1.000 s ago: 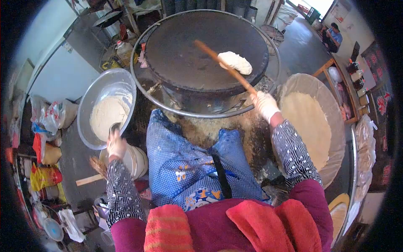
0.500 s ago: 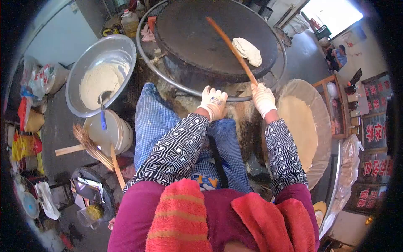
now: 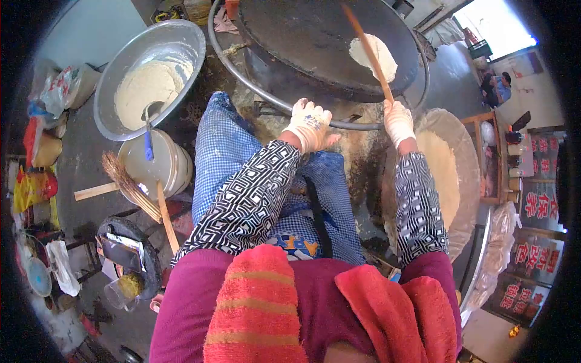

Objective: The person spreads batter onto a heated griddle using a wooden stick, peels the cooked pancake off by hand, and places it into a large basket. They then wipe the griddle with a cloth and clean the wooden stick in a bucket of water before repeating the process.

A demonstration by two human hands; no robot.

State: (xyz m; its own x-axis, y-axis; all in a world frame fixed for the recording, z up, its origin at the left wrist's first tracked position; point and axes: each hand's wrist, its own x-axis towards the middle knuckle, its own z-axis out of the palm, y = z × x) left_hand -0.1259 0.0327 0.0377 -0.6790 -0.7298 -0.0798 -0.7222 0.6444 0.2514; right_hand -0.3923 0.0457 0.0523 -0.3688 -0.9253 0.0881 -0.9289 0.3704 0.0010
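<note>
In the white-gloved fingers of my right hand is a long wooden stick, closed around its near end. The stick reaches across a pale patch of batter on the right side of a large round black griddle. My left hand, also gloved, lies over the metal rail that rings the griddle. Its fingers are curled at the rail and its thumb sticks out to the right; the fingertips are hidden.
At left, a metal basin of batter holds a blue-handled ladle. Below it stand a white bucket and a straw brush. A tan flatbread lies on a round tray at right. Another person sits far back.
The batter patch has become wider and flatter under the stick. My right hand and the stick have shifted right and up in view, while the whole view has turned slightly.
</note>
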